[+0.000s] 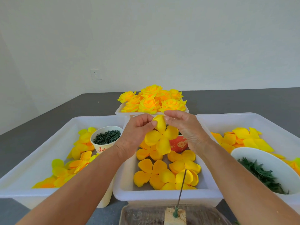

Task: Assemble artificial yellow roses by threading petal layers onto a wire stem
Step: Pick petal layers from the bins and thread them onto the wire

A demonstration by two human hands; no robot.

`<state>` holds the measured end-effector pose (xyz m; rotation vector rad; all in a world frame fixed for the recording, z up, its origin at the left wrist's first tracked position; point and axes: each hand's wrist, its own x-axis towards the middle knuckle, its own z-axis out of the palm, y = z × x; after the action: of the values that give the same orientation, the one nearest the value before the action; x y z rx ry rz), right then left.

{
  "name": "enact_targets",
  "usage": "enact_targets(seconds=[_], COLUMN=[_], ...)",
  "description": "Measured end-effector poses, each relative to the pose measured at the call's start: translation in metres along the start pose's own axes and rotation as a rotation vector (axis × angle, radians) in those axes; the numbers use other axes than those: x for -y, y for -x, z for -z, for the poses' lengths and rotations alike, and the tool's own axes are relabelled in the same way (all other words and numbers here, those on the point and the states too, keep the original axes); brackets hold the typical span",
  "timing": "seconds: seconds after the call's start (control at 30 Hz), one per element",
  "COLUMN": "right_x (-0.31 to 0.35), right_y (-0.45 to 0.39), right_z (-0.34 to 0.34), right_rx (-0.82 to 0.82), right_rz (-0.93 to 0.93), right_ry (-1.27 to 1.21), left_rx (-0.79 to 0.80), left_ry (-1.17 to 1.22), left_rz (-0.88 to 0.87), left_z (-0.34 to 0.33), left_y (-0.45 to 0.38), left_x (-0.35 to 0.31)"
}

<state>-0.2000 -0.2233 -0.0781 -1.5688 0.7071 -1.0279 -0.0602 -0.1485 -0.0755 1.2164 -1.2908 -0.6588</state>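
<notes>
A yellow four-lobed petal layer (161, 137) hangs in the air above the middle tray (164, 194). My left hand (135, 135) pinches its upper lobe from the left, and my right hand (186, 129) pinches the same lobe from the right. Below, more orange-yellow petal layers (152, 174) lie in that tray. A thin wire stem (181, 187) stands upright near the front edge, its green base stuck in a tan block (175, 215). Both hands are well above the wire's tip.
The left tray (48, 153) holds loose petals and a paper cup of dark green pieces (106, 138). The right tray (266, 120) holds petals and a white bowl of green leaves (266, 169). A red cup (178, 143) sits behind the held layer. Finished roses (152, 99) fill a far tray.
</notes>
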Motion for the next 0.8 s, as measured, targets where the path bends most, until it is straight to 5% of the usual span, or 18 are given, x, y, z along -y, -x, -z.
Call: enact_targets(seconds=[0.3,0.57,0.8], right_x=[-0.001,0.001,0.001], right_y=[0.002,-0.002,-0.007], right_z=[-0.001,0.004,0.006], right_rx=[0.147,0.180,0.090], right_rz=[-0.280,-0.547,-0.412], right_ry=[-0.028,-0.239,-0.418], left_rx=[-0.275,-0.296,-0.282], left_ry=[-0.213,-0.204,-0.182], left_rz=[-0.101,-0.148,-0.136], left_z=[0.007,0.008,0.007], left_y=[-0.007,-0.007,-0.008], left_x=[0.011,0.010,0.009])
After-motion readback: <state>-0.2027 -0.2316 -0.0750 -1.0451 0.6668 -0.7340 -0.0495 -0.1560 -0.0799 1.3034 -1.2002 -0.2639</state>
